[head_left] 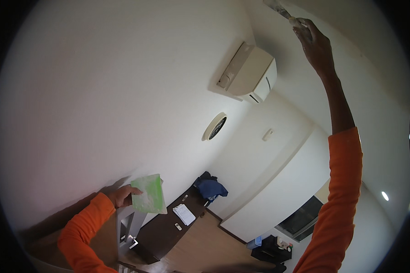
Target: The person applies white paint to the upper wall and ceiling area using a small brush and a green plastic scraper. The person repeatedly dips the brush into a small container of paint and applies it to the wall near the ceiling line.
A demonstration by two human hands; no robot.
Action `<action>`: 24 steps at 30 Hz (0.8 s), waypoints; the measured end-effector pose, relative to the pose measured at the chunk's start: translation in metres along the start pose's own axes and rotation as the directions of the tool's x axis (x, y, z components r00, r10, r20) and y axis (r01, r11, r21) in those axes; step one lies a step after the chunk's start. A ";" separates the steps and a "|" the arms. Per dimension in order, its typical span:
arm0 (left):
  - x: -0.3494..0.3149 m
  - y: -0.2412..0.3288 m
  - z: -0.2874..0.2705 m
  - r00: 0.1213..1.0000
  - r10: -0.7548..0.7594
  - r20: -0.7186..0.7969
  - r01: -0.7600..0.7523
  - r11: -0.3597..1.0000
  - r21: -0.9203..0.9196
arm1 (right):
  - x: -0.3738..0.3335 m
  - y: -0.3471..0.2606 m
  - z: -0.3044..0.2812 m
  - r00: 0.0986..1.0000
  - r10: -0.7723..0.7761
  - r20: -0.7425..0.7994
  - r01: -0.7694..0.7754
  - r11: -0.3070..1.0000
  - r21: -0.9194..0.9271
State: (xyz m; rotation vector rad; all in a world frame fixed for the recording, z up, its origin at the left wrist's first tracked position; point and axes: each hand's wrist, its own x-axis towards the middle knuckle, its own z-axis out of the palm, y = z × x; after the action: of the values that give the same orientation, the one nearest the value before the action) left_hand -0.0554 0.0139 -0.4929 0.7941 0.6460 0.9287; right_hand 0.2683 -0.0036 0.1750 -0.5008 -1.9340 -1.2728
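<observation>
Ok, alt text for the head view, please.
The right hand, held high, grips a flat scraper; the left hand, lower, holds a smeared green plate. Beyond are a wall-mounted air conditioner, a round clock and a dark desk.

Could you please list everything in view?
Putty knife: one, grey, top
Flat board: one, green, lower left
Air conditioner: one, cream, upper centre
Clock: one, cream and black, wall
Wall fixture: one, white, right of clock
Desk: one, dark brown, bottom
Papers: one stack, white, desk
Small devices: two, white, desk
Cloth: one, blue, desk's end
Window: one, dark, lower right
Box: one, blue, bottom
Ceiling light: one, white, right
Left hand: one, orange-sleeved, holding board
Right hand: one, orange-sleeved, holding putty knife
</observation>
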 end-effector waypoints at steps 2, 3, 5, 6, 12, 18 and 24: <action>-0.006 0.007 0.013 0.999 0.025 0.033 -0.023 0.999 -0.045 | 0.012 0.004 0.004 1.000 0.027 0.016 -0.026 0.997 -0.078; -0.011 0.012 0.021 0.995 0.061 0.073 -0.058 0.997 -0.051 | 0.018 0.005 0.003 0.997 0.064 0.034 -0.059 0.990 -0.127; -0.020 0.021 0.033 0.979 0.142 0.146 -0.133 0.989 -0.069 | 0.031 0.001 -0.001 0.990 0.128 0.059 -0.116 0.978 -0.174; -0.019 0.019 0.032 0.981 0.125 0.148 -0.117 0.991 -0.063 | 0.036 0.000 -0.003 0.985 0.156 0.073 -0.141 0.974 -0.177; -0.018 0.021 0.028 0.980 0.108 0.169 -0.102 0.994 -0.045 | 0.056 0.002 -0.019 0.999 0.026 -0.028 -0.034 0.932 -0.360; -0.026 0.027 0.037 0.974 0.118 0.195 -0.109 0.992 -0.055 | 0.046 -0.022 -0.018 0.984 0.175 -0.035 -0.176 0.924 -0.341; -0.028 0.029 0.041 0.982 0.082 0.170 -0.074 0.996 -0.053 | 0.013 -0.034 0.007 0.985 0.067 -0.159 -0.115 0.940 -0.321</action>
State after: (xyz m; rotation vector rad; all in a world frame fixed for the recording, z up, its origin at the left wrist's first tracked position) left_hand -0.0497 -0.0129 -0.4424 0.8522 0.4438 0.9318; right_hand 0.2346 -0.0129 0.1635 -0.6378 -1.5645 -1.5370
